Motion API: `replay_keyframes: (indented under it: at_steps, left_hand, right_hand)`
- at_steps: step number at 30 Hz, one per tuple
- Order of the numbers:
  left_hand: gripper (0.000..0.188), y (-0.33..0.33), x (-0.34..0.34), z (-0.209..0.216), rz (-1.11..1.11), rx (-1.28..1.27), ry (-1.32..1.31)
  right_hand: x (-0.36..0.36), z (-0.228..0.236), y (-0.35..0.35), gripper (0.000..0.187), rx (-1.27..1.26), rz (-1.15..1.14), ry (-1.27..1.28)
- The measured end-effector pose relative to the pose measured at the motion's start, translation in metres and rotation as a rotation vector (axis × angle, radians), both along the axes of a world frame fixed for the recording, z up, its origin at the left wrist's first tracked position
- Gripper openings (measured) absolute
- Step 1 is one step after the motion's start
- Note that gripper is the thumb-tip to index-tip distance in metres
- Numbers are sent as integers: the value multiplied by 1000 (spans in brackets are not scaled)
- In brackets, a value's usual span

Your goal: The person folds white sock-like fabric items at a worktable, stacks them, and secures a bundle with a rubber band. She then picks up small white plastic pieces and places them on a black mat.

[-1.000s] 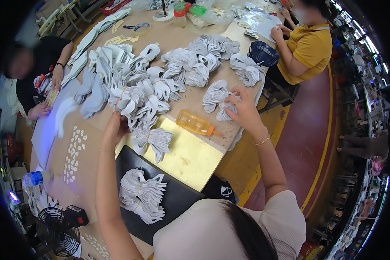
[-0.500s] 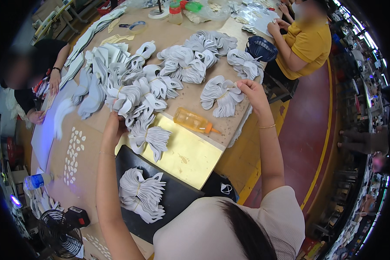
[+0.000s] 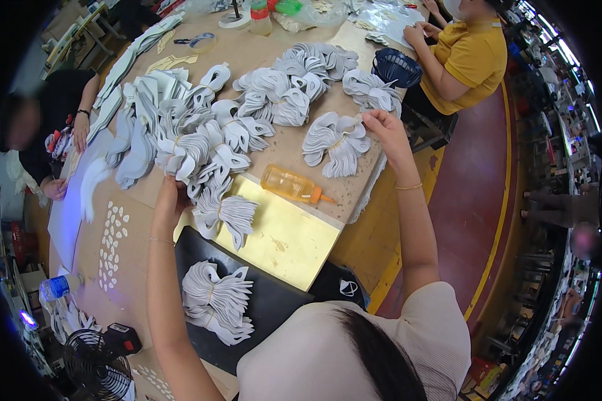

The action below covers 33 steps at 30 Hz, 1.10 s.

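My left hand [image 3: 174,198] is at the near left edge of the pile of pale grey cut pieces. Its fingers close round the edge of a banded bundle [image 3: 184,152] and are partly hidden by it. Just right of it another bundle [image 3: 226,212] lies fanned out over a yellow board [image 3: 281,246]. My right hand [image 3: 386,134] is at the right edge of a separate grey bundle [image 3: 336,144] tied in the middle. Thumb and fingers are pinched together there; a small yellowish bit shows at their tips, too small to name.
An orange squeeze bottle [image 3: 291,183] lies between my arms. Another bundle [image 3: 217,301] rests on a black mat [image 3: 180,248] close to me. A dark blue basket-like fan [image 3: 396,67] stands at the right table edge. Co-workers sit left and far right. A black fan [image 3: 97,364] is near left.
My right hand has shifted slightly away from me along the bundle's edge. My left hand keeps its place at the pile. The whole view has shifted a little.
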<state>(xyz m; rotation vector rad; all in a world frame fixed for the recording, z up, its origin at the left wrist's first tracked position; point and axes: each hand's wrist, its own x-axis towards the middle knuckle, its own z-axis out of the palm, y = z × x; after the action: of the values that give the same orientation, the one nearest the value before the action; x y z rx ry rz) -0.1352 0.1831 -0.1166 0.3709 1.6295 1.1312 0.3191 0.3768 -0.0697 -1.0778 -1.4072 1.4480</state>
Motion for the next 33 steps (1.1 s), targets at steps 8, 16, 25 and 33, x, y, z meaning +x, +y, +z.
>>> replay_keyframes:
  at_steps: [8, 16, 25, 33]
  left_hand:
    - [55, 2, 15, 12, 14, 5, 17]
    - [72, -3, 21, 28, 40, 57, -45]
    - [76, -14, 12, 27, 37, 120, -164]
    - [71, -4, 24, 37, 12, 142, -177]
  right_hand:
    - [-31, -8, -16, 80, 513, 54, -413]
    - [-54, 13, -47, 87, 596, 81, -646]
    - [-105, 93, -168, 89, 296, 423, -234]
    - [-101, 21, -233, 70, 508, 811, -747]
